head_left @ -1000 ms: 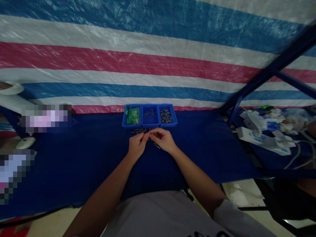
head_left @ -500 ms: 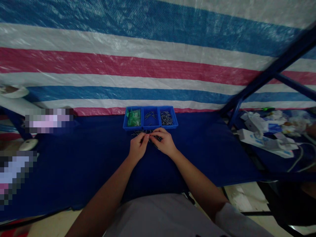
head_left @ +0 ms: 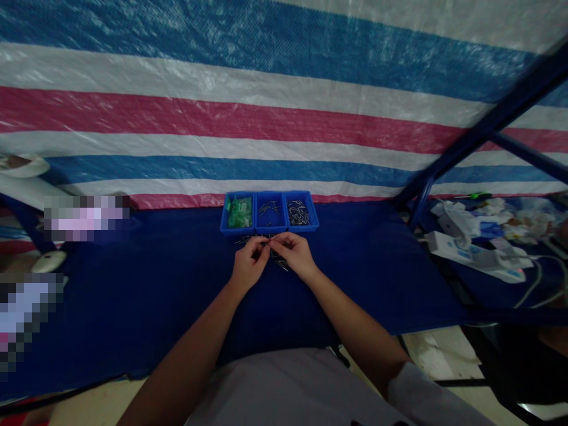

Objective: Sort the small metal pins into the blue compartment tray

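Evidently the left hand (head_left: pixel 249 263) and right hand (head_left: pixel 297 255) meet, fingertips bent close together; whether they pinch anything, I cannot tell. Thin metal pieces (head_left: pixel 280 261) lie beneath them; just beyond stands a blue tray (head_left: pixel 271 229) with green packets (head_left: pixel 240 214) ahead-left, more pieces ahead and ahead-right.

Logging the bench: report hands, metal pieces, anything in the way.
Left hand and right hand close together, grip unclear. Slim metal pieces loose beneath. Blue tray just beyond, not between hands.
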Demonstrator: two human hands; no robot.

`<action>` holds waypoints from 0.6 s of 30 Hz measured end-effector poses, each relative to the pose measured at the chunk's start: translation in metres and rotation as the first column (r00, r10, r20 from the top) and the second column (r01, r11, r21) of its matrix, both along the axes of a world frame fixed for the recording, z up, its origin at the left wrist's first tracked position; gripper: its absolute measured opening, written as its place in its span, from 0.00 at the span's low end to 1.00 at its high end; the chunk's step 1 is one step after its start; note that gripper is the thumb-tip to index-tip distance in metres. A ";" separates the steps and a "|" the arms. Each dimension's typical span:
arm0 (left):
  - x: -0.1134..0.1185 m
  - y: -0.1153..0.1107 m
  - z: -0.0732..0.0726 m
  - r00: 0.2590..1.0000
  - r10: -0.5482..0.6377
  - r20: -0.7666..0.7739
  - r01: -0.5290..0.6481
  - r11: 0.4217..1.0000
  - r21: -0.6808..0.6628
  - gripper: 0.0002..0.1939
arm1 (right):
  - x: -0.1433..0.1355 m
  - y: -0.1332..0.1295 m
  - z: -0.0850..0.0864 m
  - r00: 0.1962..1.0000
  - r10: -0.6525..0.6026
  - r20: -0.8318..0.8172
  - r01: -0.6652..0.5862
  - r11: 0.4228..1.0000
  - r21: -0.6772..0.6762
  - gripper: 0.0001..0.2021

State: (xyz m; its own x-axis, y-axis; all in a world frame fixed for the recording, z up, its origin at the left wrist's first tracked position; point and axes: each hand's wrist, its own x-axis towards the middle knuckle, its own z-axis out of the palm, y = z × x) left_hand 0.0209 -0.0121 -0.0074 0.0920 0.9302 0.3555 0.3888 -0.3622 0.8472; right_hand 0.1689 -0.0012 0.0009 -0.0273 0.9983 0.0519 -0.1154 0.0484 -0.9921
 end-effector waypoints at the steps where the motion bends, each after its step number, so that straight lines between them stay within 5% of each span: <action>1: 0.000 0.000 0.000 1.000 0.003 0.006 -0.003 1.000 0.005 0.11 | 0.000 0.000 0.000 1.000 -0.004 -0.028 0.003 1.000 -0.028 0.12; 18: -0.002 -0.001 0.005 0.999 0.020 -0.027 -0.021 0.999 -0.044 0.15 | 0.003 -0.004 0.008 0.978 0.081 0.193 -0.092 0.995 0.046 0.15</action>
